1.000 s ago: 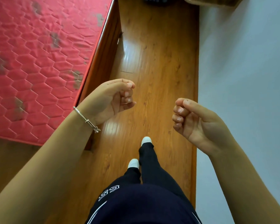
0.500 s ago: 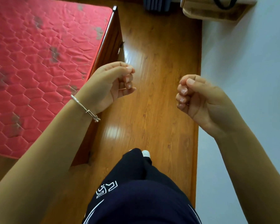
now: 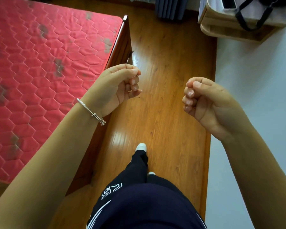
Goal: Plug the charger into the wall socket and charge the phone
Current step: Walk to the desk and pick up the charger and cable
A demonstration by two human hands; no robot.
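Both hands, left (image 3: pixel 117 86) and right (image 3: pixel 208 103), curled closed, holding nothing.

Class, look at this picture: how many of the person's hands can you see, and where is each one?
2. The left hand is curled loosely beside the red mattress; the right hand is curled near the pale wall. Neither visibly holds anything.

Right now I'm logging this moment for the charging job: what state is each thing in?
Left hand: fingers curled shut, no charger or phone visible.
Right hand: fingers curled shut, nothing visible in it.
Bracelet: on left wrist.
Mattress: bare, stained.
Bag: resting on wooden stand.
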